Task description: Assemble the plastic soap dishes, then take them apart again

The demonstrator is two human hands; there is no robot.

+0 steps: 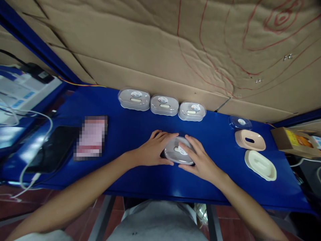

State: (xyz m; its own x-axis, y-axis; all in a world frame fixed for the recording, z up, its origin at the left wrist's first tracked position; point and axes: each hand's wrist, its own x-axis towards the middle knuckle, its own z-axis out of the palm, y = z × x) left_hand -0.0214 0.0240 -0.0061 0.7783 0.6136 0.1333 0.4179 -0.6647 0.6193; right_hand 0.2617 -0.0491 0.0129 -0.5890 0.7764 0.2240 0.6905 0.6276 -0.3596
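An oval grey box with a clear lid and a round white sticker (173, 149) is held just in front of me over the blue table (147, 180). My left hand (156, 149) wraps round its left end, fingers on the far edge and thumb at the near edge. Round the right end curls my right hand (200, 159), with one finger lying over the lid by the sticker. Three similar lidded boxes, the left one (134, 99), the middle one (164, 105) and the right one (192, 111), stand in a row at the back.
On the right lie a clear lid (240, 123), a pink oval shell (258, 142) and a cream oval tray (269, 169). A cardboard box (288, 142) is beyond them. A blurred phone (91, 137), a black device (55, 147) and white cables are at left. Cardboard (125, 50) walls the back.
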